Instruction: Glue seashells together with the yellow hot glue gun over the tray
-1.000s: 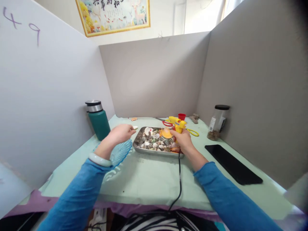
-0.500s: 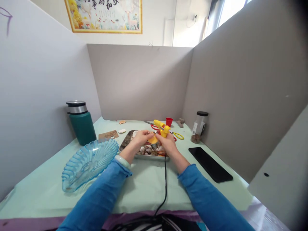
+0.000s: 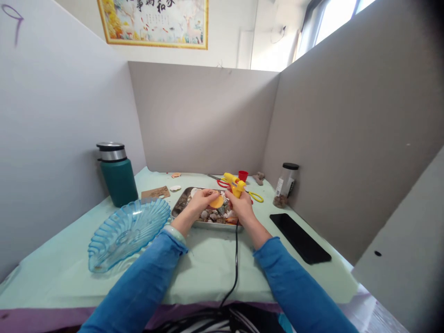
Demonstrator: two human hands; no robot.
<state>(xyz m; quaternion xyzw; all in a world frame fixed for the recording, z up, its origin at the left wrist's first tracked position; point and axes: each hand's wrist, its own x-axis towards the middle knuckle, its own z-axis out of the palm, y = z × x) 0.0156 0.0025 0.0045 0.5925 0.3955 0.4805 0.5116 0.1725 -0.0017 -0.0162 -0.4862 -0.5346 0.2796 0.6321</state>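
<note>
My left hand (image 3: pixel 197 206) pinches a flat, rounded yellow-orange piece, perhaps a scallop shell (image 3: pixel 217 202), between thumb and fingers. Wrapped in my right hand (image 3: pixel 244 210) is a yellow hot glue gun (image 3: pixel 236 184), its body pointing up and away to the left. A black cord (image 3: pixel 237 263) runs down from it towards my lap. Both hands are over a metal tray (image 3: pixel 217 226) that holds shells and small stones (image 3: pixel 205 215). A narrow gap separates the right fingers from the shell piece. My hands hide part of the tray.
At left stand a blue shell-shaped glass dish (image 3: pixel 130 233), a green bottle (image 3: pixel 118 182) and a brown card (image 3: pixel 155 193). Behind the tray are scissors (image 3: pixel 255 196) and a red cup (image 3: pixel 243 175). A jar (image 3: pixel 286 185) and black phone (image 3: pixel 300 238) are at right; grey partitions (image 3: pixel 204 118) enclose the table.
My right fingers have come away from the shell piece, which my left hand alone now holds. The piece shows a fuller round face. The view has shifted slightly.
</note>
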